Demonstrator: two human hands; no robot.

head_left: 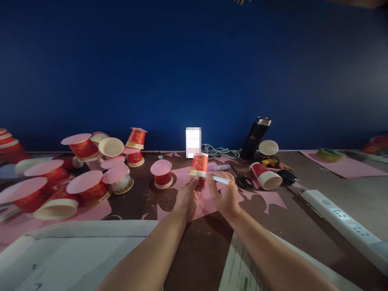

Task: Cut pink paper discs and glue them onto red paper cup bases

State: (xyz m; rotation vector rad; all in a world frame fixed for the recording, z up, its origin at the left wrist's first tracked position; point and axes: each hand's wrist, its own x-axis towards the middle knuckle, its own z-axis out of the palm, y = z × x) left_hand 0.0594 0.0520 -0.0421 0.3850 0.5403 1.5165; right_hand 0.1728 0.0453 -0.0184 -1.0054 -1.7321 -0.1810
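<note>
The cup (199,165), red with a pale band low on its side, is lifted over the middle of the surface (198,254), mouth downward and a little tilted. The left hand (188,194) pinches it by its lower edge between thumb and fingers. The right hand (224,194) grips a white pen (222,180) with an orange end, its other end toward the cup; whether the two touch, I cannot tell. Pink paper (208,207) lies beneath both hands. Near the surface's far edge stand a bright screen (193,141), its display blurred, and a black flask (254,139) that looks tilted. Scissors (245,182) lie right of the right hand, near a cup on its side (265,176). Toward the left edge, many red cups (97,193) crowd together, several topped with pink discs (85,181). A white tray (91,229) sits at the near left corner, a power strip (345,220) toward the right edge.
</note>
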